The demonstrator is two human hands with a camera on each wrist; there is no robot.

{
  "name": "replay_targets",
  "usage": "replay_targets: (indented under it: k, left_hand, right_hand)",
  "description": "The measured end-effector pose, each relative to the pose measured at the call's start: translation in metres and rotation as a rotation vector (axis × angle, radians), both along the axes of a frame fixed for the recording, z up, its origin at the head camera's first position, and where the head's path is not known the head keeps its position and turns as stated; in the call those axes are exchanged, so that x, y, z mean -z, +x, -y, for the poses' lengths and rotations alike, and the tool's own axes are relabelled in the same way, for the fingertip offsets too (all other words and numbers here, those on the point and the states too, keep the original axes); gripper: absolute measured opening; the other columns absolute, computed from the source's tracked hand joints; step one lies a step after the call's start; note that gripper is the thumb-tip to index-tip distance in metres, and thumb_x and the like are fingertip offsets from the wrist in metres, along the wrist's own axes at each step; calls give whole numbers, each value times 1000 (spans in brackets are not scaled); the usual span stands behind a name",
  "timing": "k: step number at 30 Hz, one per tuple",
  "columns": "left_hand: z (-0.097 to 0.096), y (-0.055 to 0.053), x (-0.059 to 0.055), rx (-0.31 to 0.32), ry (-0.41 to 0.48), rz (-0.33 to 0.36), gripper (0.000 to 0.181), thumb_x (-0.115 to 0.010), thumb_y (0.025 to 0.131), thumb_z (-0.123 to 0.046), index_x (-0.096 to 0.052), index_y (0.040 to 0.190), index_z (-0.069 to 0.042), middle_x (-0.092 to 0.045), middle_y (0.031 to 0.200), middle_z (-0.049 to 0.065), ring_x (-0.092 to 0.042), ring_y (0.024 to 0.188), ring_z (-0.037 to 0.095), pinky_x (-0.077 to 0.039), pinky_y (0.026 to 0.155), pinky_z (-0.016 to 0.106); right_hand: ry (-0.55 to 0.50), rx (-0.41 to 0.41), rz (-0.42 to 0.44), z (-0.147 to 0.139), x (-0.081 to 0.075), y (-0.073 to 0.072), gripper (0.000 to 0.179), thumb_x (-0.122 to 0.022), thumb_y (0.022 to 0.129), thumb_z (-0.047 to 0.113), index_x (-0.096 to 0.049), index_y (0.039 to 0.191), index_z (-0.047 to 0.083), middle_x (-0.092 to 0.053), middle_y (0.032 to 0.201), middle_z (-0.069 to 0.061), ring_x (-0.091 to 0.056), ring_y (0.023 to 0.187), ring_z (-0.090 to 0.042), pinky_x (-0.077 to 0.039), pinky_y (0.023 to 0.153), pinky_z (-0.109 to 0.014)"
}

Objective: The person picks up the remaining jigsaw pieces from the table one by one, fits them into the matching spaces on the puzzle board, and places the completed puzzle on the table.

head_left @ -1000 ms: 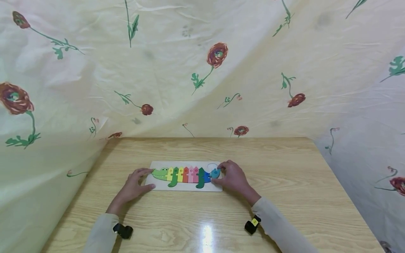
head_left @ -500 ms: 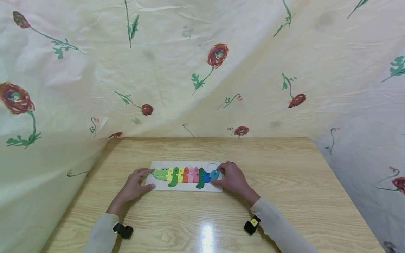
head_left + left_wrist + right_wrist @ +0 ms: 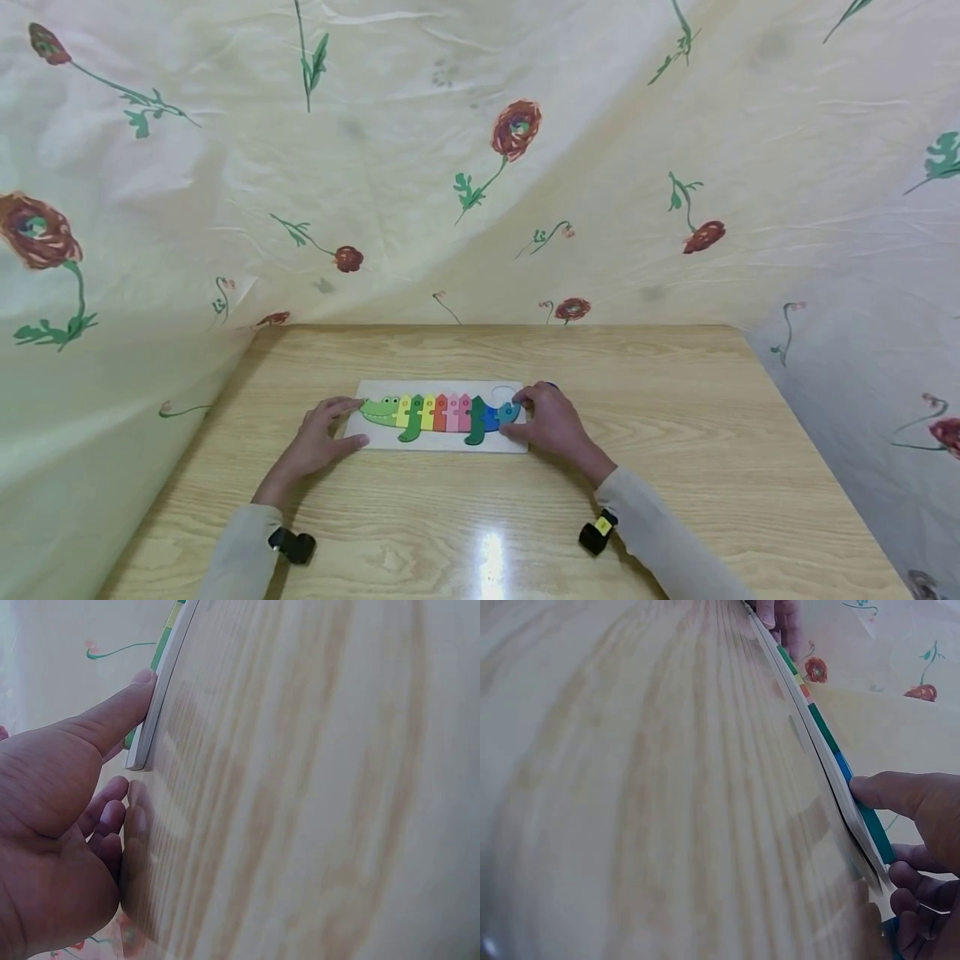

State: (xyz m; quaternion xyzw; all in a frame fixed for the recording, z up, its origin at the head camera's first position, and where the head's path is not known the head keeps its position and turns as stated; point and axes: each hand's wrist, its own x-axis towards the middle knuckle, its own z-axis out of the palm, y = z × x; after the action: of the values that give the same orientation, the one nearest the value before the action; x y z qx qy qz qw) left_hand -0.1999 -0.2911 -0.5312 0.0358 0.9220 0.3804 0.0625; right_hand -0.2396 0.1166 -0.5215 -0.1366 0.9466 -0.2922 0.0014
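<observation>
A white puzzle board (image 3: 442, 444) carries a crocodile made of coloured pieces, from the green head (image 3: 380, 412) at left to the blue tail end. My left hand (image 3: 321, 437) rests at the board's left end, thumb on the front part and fingers by the head. In the left wrist view its thumb (image 3: 127, 712) lies straight against the board's edge. My right hand (image 3: 557, 423) pinches the teal tail piece (image 3: 508, 413) between thumb and fingers, next to the blue piece (image 3: 491, 420). A dark blue thing (image 3: 890, 930) shows under its curled fingers, partly hidden.
The board lies on a wood-grain table (image 3: 420, 517). A flowered cloth (image 3: 420, 167) hangs behind the table and along both sides. Each wrist wears a small black camera, the left one (image 3: 294, 546) and the right one (image 3: 597, 533).
The teal tail piece has settled slightly and sits more in line with the blue piece. A dark blue edge has come into sight behind my right hand. The left hand has stayed put.
</observation>
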Motion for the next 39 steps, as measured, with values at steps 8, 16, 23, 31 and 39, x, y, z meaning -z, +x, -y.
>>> replay_targets:
  k: [8, 16, 23, 31, 39]
  left_hand:
    - [0, 0, -1, 8, 5, -7, 69, -80, 89, -34, -52, 149, -13, -35, 157, 23, -30, 138, 47, -29, 109, 71]
    - [0, 0, -1, 3, 9, -1, 70, -80, 89, -33, -52, 150, -14, -35, 158, 22, -29, 140, 46, -28, 111, 71]
    - [-1, 2, -3, 9, 26, -15, 68, -81, 89, -31, -53, 149, -12, -35, 157, 24, -30, 138, 47, -29, 109, 71]
    - [-2, 3, -5, 10, 22, 0, 68, -80, 90, -32, -52, 149, -12, -35, 157, 23, -29, 139, 47, -28, 110, 71]
    - [-2, 2, -5, 4, 24, 11, 68, -80, 90, -31, -52, 149, -12, -34, 158, 22, -29, 139, 46, -28, 111, 71]
  right_hand:
    - [-15, -11, 1, 0, -1, 0, 53, -92, 75, 37, -75, 113, 5, -61, 95, 0, -50, 86, -17, -48, 77, -30]
    - [-62, 7, 40, -7, -14, 4, 50, -90, 78, 36, -75, 117, 8, -63, 103, -1, -55, 90, -18, -51, 81, -34]
    - [-112, -63, -39, -28, -26, 2, 46, -87, 82, 30, -75, 119, 6, -65, 104, -9, -57, 88, -22, -50, 75, -35]
    - [-118, -94, -114, -55, -31, -1, 44, -84, 86, 30, -74, 121, 5, -68, 106, -11, -64, 94, -28, -55, 75, -40]
    - [-132, -158, -141, -80, -27, -11, 51, -85, 84, 30, -71, 126, 5, -66, 111, -14, -63, 99, -31, -56, 80, -47]
